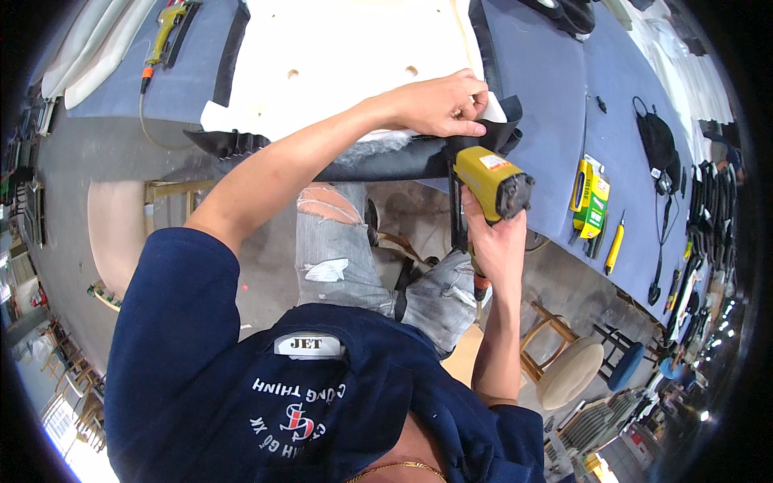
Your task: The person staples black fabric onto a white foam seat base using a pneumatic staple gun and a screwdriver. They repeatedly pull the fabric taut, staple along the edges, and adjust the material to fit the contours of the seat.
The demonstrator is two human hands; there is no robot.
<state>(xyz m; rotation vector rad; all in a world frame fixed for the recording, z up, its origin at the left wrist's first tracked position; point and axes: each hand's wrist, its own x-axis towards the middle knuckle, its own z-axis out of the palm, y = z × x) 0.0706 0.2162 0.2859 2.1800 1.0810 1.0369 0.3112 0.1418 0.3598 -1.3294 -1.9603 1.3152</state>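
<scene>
A pale panel [354,56] with round holes lies at the table's near edge, with black cover material [378,163] wrapped along its sides and front. My left hand [443,103] reaches across to the panel's near right corner. Its fingers are curled, thumb pressed on the folded black material there. My right hand [498,245] grips a yellow and black air staple gun [487,179], its nose against or just beside that same corner; the exact contact is hidden. White wadding [374,148] shows between panel and cover along the front edge.
A second yellow staple gun [164,34] with a hose lies at the table's far left. On the blue-grey table [539,121] to the right are a yellow-green box [594,201], a yellow cutter knife [615,248] and a black cloth item [656,138]. Stools [570,372] stand on the floor.
</scene>
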